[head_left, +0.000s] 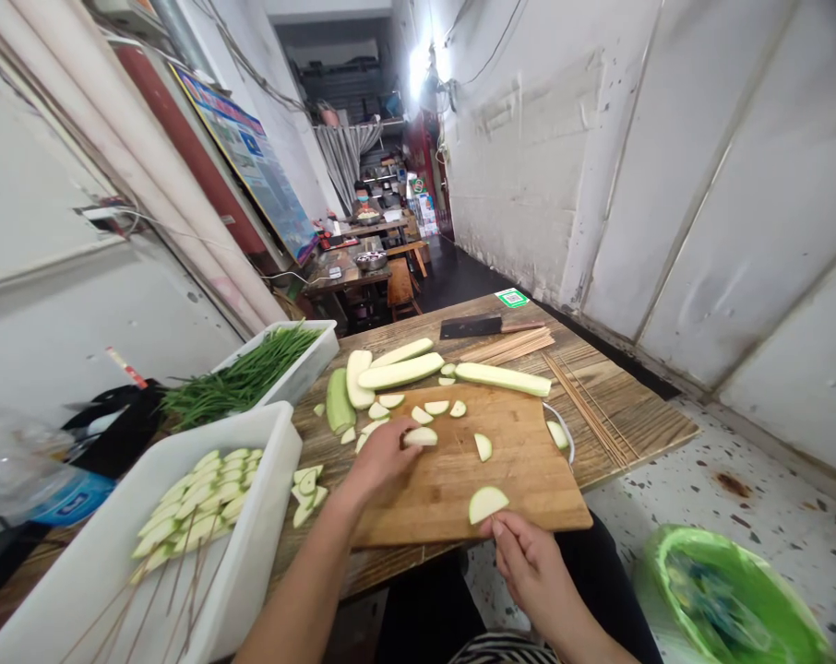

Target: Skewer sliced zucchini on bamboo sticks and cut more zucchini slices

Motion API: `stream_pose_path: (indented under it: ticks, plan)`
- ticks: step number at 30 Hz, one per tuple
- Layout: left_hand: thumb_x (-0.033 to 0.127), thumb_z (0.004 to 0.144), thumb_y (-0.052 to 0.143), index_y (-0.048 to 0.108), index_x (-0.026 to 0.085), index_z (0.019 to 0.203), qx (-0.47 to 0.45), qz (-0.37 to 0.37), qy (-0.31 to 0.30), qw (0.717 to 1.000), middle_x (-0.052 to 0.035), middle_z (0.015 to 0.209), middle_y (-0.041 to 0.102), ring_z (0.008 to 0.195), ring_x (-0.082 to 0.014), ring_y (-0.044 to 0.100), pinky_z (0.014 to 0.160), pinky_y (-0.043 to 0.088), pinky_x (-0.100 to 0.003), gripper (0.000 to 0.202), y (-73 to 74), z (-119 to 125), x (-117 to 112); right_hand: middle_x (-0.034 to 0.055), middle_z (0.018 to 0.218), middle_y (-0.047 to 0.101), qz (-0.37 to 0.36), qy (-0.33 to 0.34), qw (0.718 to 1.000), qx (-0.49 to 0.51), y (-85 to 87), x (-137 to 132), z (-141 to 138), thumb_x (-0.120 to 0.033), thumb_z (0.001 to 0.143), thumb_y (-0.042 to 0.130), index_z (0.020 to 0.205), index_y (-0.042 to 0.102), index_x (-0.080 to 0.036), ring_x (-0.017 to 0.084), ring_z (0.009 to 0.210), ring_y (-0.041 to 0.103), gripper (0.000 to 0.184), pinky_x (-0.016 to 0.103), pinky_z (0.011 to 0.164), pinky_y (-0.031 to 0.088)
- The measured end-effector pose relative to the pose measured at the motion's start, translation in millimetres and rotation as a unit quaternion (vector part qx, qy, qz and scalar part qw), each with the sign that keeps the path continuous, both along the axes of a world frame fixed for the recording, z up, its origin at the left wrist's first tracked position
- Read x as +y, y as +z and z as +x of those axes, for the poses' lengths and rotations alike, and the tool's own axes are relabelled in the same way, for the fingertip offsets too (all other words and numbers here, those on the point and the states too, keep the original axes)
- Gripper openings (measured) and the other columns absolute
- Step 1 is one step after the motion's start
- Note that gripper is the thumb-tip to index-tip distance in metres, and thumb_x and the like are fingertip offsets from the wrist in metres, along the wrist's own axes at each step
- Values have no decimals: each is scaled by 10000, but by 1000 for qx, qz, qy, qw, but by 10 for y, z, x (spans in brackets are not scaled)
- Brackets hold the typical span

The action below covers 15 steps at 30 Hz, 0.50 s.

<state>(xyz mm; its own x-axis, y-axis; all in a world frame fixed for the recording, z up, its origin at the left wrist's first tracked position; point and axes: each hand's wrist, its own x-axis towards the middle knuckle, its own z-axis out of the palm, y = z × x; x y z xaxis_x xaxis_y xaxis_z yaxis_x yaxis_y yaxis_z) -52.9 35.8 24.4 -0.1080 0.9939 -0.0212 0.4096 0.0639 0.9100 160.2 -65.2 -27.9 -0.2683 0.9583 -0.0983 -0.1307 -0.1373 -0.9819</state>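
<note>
Worn wooden table (632, 410) stands in a narrow, white-walled room, with a cutting board (452, 484) at its near side. Over the board's near right part, the right hand (529, 558) pinches 1 half-round slice (488, 505) by its lower edge, fingers closed; whether a stick runs into it I cannot tell. Above the board's middle, the left hand (383, 456) is partly curled, fingertips at another slice (423, 437); whether it grips that piece is unclear. Peeled squash (400, 372), thin sticks (507, 346) and a knife (473, 327) lie beyond the board. Left of it, a white tub (266, 516) holds rows of skewered slices (203, 503).

With so small a hold, a damp slice could slide free and drop off the board's near edge. The board's near right corner seems to overhang the table, so weight pressed there might tip it. Bumping the tub, left of the board, could jostle its skewers.
</note>
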Motion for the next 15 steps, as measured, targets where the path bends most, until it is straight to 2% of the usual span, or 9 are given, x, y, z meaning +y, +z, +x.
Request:
stream_pose_path:
  ticks: [2, 4, 6, 8, 10, 12, 15]
  plan:
    - [103, 618, 672, 553, 165, 816, -113, -67, -54, 990, -34, 730, 649, 706, -186, 630, 620, 476, -256, 240, -61, 103, -79, -112, 463, 216, 3, 20, 1000, 0, 29, -17, -16, -460, 879, 409, 806, 511, -168, 66, 385, 167, 317, 207, 380, 113]
    - [118, 650, 667, 508, 163, 868, -252, -140, -75, 955, -71, 839, 657, 738, -181, 645, 598, 487, -239, 273, -125, 194, -155, -109, 458, 233, 8, 33, 999, -8, 59, -28, -29, -449, 884, 402, 805, 507, -169, 68, 386, 188, 310, 206, 380, 116]
    - [65, 662, 647, 488, 150, 873, -375, -184, -59, 907, -113, 963, 643, 845, -181, 642, 683, 502, -237, 278, -179, 248, -206, -107, 455, 244, 14, 38, 999, -17, 70, -28, -38, -440, 884, 403, 800, 508, -167, 70, 390, 202, 304, 204, 381, 121]
    - [-19, 652, 610, 492, 127, 885, -466, -191, -34, 864, -143, 1030, 624, 956, -198, 615, 813, 487, -259, 299, -214, 263, -224, -105, 460, 245, 16, 38, 999, -20, 58, -14, -41, -436, 881, 410, 796, 512, -164, 71, 399, 206, 302, 203, 384, 125]
    - [-43, 668, 572, 505, 100, 927, -525, -190, -24, 829, -170, 1066, 608, 1037, -238, 575, 896, 462, -314, 303, -231, 259, -220, -104, 463, 246, 12, 40, 999, -19, 38, 5, -39, -438, 873, 421, 786, 513, -163, 71, 404, 202, 302, 203, 385, 123]
    - [14, 723, 560, 513, 76, 955, -559, -201, -11, 804, -196, 1094, 592, 1074, -281, 546, 915, 458, -376, 245, -235, 260, -209, -107, 460, 238, 4, 41, 999, -13, 29, 20, -33, -449, 864, 432, 780, 509, -164, 69, 401, 185, 307, 203, 383, 111]
    - [95, 778, 552, 522, 61, 931, -568, -211, 36, 794, -220, 1098, 587, 1067, -317, 542, 890, 477, -424, 159, -222, 297, -200, -113, 457, 216, -11, 48, 999, -3, 51, 14, -24, -466, 858, 439, 793, 505, -166, 67, 397, 167, 314, 203, 380, 99]
